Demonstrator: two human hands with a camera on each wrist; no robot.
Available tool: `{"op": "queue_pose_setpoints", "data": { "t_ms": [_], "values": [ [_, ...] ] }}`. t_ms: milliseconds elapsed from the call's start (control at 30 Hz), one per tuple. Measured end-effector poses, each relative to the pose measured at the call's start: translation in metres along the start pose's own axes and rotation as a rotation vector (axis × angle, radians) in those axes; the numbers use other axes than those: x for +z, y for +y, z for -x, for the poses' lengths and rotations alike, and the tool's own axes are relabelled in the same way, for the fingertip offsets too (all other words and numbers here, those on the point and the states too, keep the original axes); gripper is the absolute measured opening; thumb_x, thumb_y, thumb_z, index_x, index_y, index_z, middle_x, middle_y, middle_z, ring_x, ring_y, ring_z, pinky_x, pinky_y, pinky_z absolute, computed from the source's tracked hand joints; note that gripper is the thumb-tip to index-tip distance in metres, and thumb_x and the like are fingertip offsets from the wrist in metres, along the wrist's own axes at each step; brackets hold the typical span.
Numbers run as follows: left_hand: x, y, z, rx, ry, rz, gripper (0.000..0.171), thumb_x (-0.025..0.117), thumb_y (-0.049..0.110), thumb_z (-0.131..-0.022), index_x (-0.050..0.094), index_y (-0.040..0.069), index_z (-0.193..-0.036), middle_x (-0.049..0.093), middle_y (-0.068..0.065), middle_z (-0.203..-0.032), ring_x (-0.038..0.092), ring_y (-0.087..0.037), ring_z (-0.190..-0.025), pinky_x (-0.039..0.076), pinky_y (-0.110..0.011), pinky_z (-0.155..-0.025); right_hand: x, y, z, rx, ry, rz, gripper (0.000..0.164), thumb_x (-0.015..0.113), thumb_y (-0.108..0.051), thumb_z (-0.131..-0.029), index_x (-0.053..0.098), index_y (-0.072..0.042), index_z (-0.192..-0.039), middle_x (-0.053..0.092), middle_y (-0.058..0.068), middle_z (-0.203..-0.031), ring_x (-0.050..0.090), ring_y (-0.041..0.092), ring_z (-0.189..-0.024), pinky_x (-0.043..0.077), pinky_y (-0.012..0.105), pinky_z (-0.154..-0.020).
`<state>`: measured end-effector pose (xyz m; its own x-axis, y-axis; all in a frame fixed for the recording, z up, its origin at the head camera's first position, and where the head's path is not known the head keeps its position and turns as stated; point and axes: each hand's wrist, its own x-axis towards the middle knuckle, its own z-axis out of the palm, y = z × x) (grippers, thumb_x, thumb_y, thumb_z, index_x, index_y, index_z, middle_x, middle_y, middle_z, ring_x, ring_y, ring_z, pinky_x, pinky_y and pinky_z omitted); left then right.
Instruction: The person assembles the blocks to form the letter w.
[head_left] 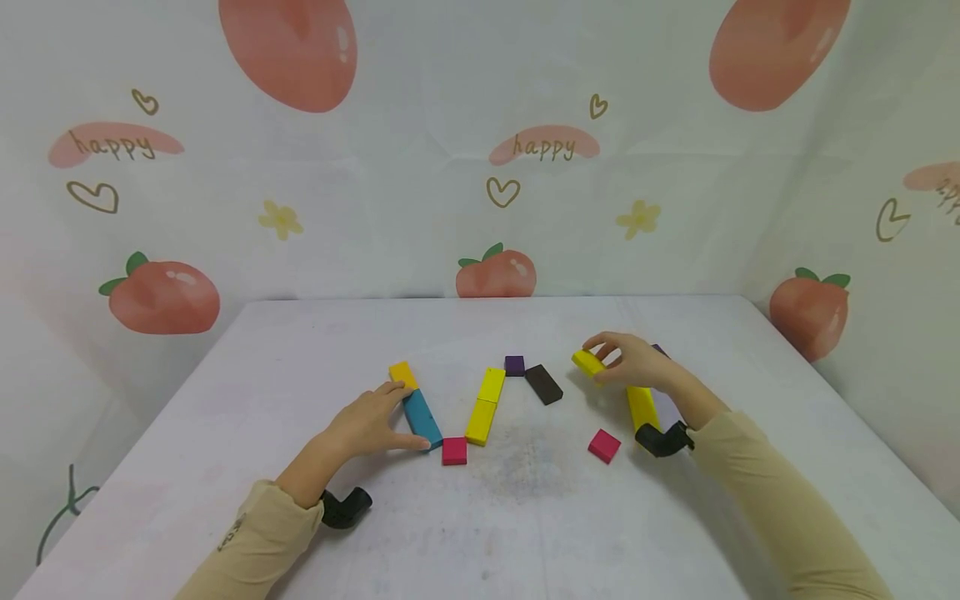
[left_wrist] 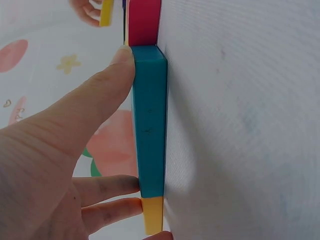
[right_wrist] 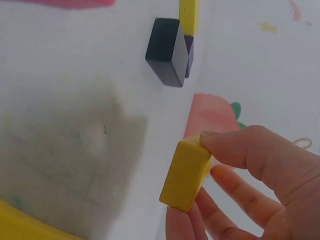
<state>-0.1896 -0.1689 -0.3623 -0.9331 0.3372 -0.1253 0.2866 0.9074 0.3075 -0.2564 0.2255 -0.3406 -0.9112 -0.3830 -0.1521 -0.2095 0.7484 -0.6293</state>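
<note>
- Grip, right hand [head_left: 628, 360]: firm pinch on a yellow block [right_wrist: 184, 175], thumb at one end, fingertips at the other. Block is held above the table [head_left: 525, 533], to the right of the dark block [head_left: 543, 384].
- Grip, left hand [head_left: 367, 427]: thumb and fingers spread wide along a row, not wrapped round any piece. Thumb touches the blue block [left_wrist: 150, 125] at its end by the red square [head_left: 453, 451]; fingertips touch near the joint with the orange block [head_left: 402, 374].
- Row, left part: orange block, blue block and red square lie end to end, slanting toward the near side.
- Row, middle part: two yellow pieces [head_left: 486, 404] run end to end from beside the red square up to a small purple square [head_left: 514, 366]. Dark block lies just beside that square, set at an angle.
- Loose item: second red square [head_left: 604, 446], turned cornerwise, apart from the row.
- Right side: long yellow piece [head_left: 642, 407] lies under the right forearm, partly covered by a black fitting [head_left: 663, 439] at the wrist. Another purple piece [head_left: 660, 350] shows behind the hand, mostly hidden.
</note>
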Motion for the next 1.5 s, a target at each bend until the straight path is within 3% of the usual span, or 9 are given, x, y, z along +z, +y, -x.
{"op": "queue_pose_setpoints", "data": {
  "t_ms": [333, 567, 967, 1500],
  "values": [
    [-0.001, 0.001, 0.001, 0.005, 0.006, 0.006, 0.090, 0.073, 0.054, -0.071, 0.044, -0.002, -0.135, 0.041, -0.024, -0.141, 0.045, -0.044, -0.124, 0.041, -0.056, -0.100, 0.011, -0.007, 0.011, -0.025, -0.035, -0.024, 0.047, 0.066, -0.013, -0.084, 0.050, -0.008, -0.127, 0.056, 0.023, -0.119, 0.060, 0.032, -0.101, 0.054, 0.042, -0.087],
    [-0.001, 0.000, 0.002, 0.026, 0.017, 0.008, 0.095, 0.069, 0.064, -0.069, 0.046, -0.002, -0.134, 0.044, -0.024, -0.139, 0.047, -0.044, -0.121, 0.043, -0.057, -0.096, 0.021, -0.010, 0.018, -0.069, -0.034, -0.007, 0.045, 0.067, -0.011, -0.082, 0.052, -0.007, -0.125, 0.058, 0.023, -0.114, 0.063, 0.030, -0.095, 0.056, 0.040, -0.081],
    [-0.003, 0.005, 0.004, -0.006, -0.008, -0.010, 0.089, 0.073, 0.053, -0.072, 0.044, -0.001, -0.136, 0.041, -0.023, -0.142, 0.045, -0.045, -0.124, 0.041, -0.057, -0.099, 0.035, -0.025, 0.029, 0.031, -0.039, 0.000, 0.046, 0.066, -0.011, -0.081, 0.052, -0.014, -0.124, 0.058, 0.017, -0.117, 0.061, 0.025, -0.095, 0.056, 0.037, -0.080],
    [0.000, 0.001, 0.000, 0.000, 0.000, 0.003, 0.090, 0.073, 0.054, -0.071, 0.043, -0.001, -0.136, 0.040, -0.024, -0.142, 0.045, -0.043, -0.124, 0.040, -0.057, -0.101, 0.052, -0.028, 0.031, 0.001, -0.008, -0.016, 0.043, 0.068, -0.007, -0.079, 0.054, -0.009, -0.120, 0.060, 0.020, -0.113, 0.063, 0.026, -0.091, 0.058, 0.036, -0.077]
  ]
}}
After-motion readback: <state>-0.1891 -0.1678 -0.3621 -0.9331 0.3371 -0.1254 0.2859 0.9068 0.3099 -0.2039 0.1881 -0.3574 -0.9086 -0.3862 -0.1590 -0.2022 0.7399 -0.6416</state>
